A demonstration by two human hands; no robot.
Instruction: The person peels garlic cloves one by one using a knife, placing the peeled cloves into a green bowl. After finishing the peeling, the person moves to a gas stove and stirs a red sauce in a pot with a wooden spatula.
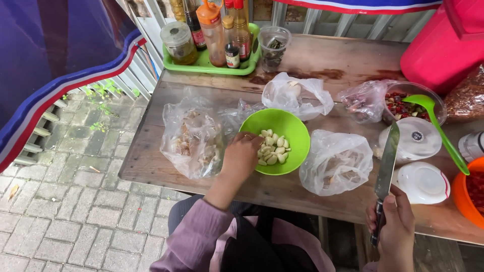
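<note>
The person sits at a worn wooden table (322,65). The left hand (242,156) reaches into a bright green bowl (297,136) near the front edge, fingers curled down at the pile of peeled garlic cloves (272,148) lying inside it; whether a clove is pinched between them I cannot tell from here. The right hand (396,226) is wrapped tight around the dark handle of a kitchen knife (387,161), held off the front edge of the table with the blade pointing up and away from the body, over a white lidded tub (418,138).

Just left of the bowl a clear plastic bag (191,138) holds papery garlic skins. Another clear bag (335,161) lies just right of the bowl, and a third (297,95) sits behind it. Farther right a clear bowl of red chillies (403,103) carries a green ladle (438,123), whose handle runs toward an orange tub (466,194) at the edge of view. A second white lid (423,181) lies near the knife hand. At the back of the table a green tray (206,64) holds sauce bottles and a jar.
</note>
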